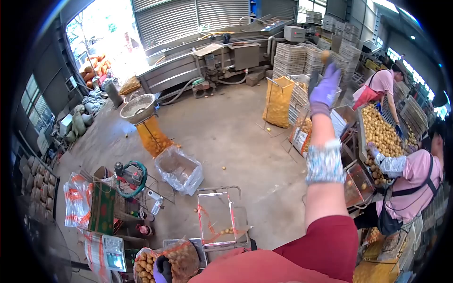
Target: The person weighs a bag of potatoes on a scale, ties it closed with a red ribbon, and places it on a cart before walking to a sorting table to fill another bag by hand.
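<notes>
My right hand (324, 92), in a purple glove with dark fingertips, is stretched far out ahead with its fingers extended. A single potato (325, 56) shows right at its fingertips, against the stacked crates behind. My left hand (163, 270), in a purple and black glove, is low at the bottom edge, its fingers curled at a mesh bag (185, 259) and its lower part cut off by the frame. Potatoes (144, 267) fill the bag's opening beside this hand. Beyond the bag stands a metal frame (217, 214) with orange-striped plastic and a few potatoes on it.
Two people in pink (383, 80) work at a sorting bin heaped with potatoes (381, 129) on the right. A digital scale (114, 252) and a plastic-lined crate (179, 169) are at left. A yellow mesh sack (277, 101) and stacked crates (289, 59) stand ahead.
</notes>
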Demonstrator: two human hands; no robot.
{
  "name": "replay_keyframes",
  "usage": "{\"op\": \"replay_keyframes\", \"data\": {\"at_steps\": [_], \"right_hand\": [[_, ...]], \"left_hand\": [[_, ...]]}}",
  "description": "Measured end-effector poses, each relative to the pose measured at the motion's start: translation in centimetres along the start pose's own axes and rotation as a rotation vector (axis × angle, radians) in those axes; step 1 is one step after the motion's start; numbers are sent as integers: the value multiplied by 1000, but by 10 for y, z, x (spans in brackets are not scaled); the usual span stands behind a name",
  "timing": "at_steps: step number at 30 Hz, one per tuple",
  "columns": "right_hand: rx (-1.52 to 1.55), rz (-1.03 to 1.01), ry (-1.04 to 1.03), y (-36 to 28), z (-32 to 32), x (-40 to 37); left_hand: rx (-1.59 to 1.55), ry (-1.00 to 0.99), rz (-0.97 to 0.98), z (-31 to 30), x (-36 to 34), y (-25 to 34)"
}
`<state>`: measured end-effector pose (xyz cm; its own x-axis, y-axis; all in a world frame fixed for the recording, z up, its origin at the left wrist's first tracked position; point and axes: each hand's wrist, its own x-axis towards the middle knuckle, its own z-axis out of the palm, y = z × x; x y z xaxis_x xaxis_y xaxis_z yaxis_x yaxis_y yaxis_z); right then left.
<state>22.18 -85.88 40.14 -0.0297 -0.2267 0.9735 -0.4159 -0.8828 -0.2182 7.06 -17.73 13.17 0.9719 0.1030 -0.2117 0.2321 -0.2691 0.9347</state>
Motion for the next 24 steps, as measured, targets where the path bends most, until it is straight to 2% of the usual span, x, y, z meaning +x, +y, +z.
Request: {"op": "replay_keyframes", "data": {"at_steps": [1, 2, 3, 4, 5, 6, 7, 8, 10, 12, 14, 16, 17, 18, 20, 22, 23, 24], "right_hand": [[97, 415, -454, 37, 41, -42], [47, 726, -565, 115, 126, -133], [274, 906, -648, 121, 113, -189], [99, 811, -751, 155, 141, -295], [202, 883, -1044, 150, 98, -368], [145, 660, -1405, 111, 25, -394], [166, 499, -1691, 93, -23, -464], [196, 445, -1930, 83, -78, -527], [245, 450, -2357, 65, -188, -605], [243, 604, -2597, 62, -266, -636], [190, 768, -2684, 81, -300, -644], [105, 969, -2653, 116, -298, -659], [60, 1092, -2586, 137, -278, -666], [31, 1250, -2460, 166, -245, -676], [58, 1440, -2196, 220, -146, -697], [107, 1501, -2035, 223, -57, -670], [231, 1295, -1924, 218, -27, -648], [375, 1183, -1708, 194, -8, -635]], "left_hand": [[137, -44, 47, 1, -11, 16], [269, -88, 96, 1, -20, 31], [409, -136, 139, -1, -25, 39], [459, -186, -36, -13, -24, 16], [-108, -149, -143, -43, -22, -63], [34, -143, -185, -32, -28, -53], [199, -146, -191, -15, -32, -24], [301, -159, -197, -7, -37, -10], [438, -187, -227, -2, -45, 9], [556, -224, -240, -8, -55, 19], [622, -261, -234, -15, -60, 17], [582, -251, -245, -31, -54, -22], [540, -227, -130, -33, -51, -38], [588, -228, -132, -34, -52, -24], [681, -225, -137, -33, -47, -14], [609, -166, -82, -39, -47, -34], [541, -153, -53, -45, -48, -36], [516, -163, -104, -57, -50, -34]]}}
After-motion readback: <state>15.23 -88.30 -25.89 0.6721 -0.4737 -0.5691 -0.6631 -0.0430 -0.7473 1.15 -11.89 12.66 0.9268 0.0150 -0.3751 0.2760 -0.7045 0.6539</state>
